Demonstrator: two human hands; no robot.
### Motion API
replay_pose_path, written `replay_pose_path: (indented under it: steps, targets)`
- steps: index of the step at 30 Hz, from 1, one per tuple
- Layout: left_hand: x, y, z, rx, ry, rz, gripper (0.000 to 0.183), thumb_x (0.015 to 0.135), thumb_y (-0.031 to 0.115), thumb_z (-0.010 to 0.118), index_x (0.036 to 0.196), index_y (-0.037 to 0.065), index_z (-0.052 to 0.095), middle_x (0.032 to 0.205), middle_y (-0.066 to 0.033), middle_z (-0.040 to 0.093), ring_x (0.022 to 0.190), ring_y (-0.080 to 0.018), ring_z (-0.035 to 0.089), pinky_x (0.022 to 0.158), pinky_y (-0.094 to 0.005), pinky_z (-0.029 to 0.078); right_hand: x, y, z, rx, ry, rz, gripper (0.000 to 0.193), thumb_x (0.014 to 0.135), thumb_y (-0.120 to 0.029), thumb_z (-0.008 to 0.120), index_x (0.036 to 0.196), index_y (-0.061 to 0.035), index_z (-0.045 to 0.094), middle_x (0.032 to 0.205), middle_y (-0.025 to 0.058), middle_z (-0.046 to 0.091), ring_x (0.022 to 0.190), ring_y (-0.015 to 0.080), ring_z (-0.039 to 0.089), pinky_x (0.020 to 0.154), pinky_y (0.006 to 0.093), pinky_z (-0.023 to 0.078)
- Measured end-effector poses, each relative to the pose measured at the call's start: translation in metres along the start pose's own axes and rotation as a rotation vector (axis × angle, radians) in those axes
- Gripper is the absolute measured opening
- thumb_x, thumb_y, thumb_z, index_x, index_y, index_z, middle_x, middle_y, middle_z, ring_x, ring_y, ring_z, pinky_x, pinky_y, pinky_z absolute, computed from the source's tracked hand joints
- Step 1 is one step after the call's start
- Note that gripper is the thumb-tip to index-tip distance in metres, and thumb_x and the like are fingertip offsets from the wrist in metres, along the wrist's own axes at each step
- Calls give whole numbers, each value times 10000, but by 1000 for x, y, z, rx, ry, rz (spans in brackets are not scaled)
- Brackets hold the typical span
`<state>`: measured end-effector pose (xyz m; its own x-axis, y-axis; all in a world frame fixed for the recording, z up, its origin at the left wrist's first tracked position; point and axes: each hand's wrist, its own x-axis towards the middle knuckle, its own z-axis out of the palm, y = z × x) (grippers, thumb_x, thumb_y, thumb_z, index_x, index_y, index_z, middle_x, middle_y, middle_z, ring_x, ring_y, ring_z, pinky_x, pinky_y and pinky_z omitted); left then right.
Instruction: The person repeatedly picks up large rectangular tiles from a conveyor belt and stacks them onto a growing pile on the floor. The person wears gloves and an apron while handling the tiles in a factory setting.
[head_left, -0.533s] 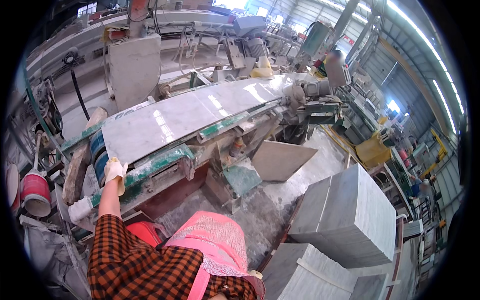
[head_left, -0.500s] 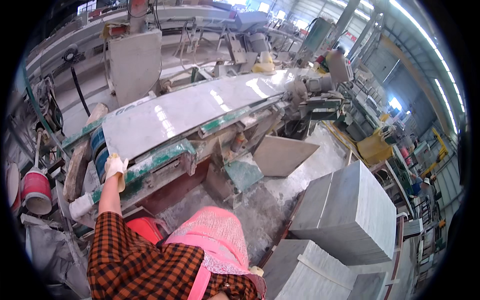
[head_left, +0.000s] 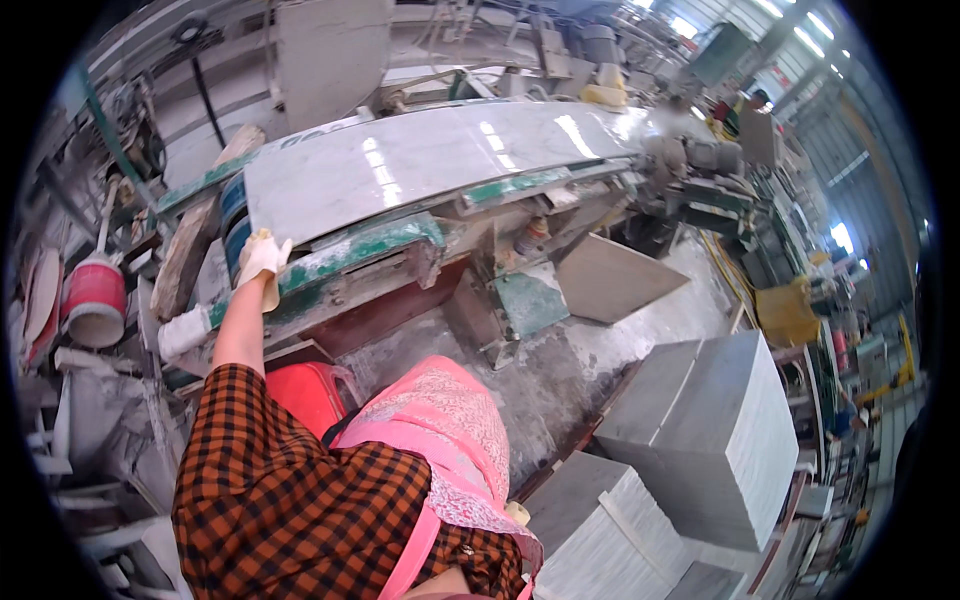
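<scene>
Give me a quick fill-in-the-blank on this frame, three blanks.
1. The gloved left hand rests on the near corner of the long grey ____ lying on the conveyor.
2. The bucket at far left is ____ in colour.
3. The person wears a checked shirt and a ____ apron.

Missing words: slab; red; pink

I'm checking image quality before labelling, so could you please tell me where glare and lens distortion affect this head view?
Head view: white streaks of ceiling-light glare lie across the long polished grey stone slab; the fisheye bows its straight edge and the green machine frame; a black vignette rings the picture; the left hand in a pale glove is sharp.
</scene>
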<state>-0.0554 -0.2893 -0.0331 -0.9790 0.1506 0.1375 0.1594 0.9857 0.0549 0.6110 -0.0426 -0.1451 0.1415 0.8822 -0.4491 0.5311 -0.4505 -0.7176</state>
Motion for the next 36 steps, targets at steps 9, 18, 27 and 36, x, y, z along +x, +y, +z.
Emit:
replay_pose_path:
  steps: [9, 18, 27, 36]
  targets:
    - [-6, 2, 5, -40, 142, 14, 497, 866, 479, 539, 1038, 27, 654, 1099, -202, 635, 1037, -355, 588, 893, -434, 476, 41, -28, 19, -86, -218, 6, 314, 787, -171, 466, 743, 96, 624, 720, 173, 658, 597, 210, 569, 551, 350, 442]
    - [-24, 1, -24, -39, -16, -38, 549, 930, 396, 476, 1260, -38, 539, 1306, -240, 540, 1233, -367, 497, 1068, -392, 367, 97, -106, 89, -178, -319, -162, 319, 797, -176, 470, 759, 98, 628, 724, 178, 661, 599, 216, 570, 558, 357, 444]
    - [-10, 14, -61, -155, -46, -213, 373, 860, 372, 596, 944, 16, 664, 889, -202, 679, 860, -368, 659, 767, -452, 530, 131, -150, 143, -252, -406, -299, 325, 806, -181, 474, 775, 100, 633, 728, 182, 663, 602, 221, 572, 565, 364, 446]
    - [28, -30, 1, -315, 337, -506, 530, 831, 348, 620, 1207, -19, 545, 1101, -220, 620, 1042, -354, 595, 869, -440, 484, 135, -143, 155, -228, -71, -372, 315, 816, -162, 472, 813, 112, 626, 748, 198, 657, 678, 271, 588, 655, 401, 461]
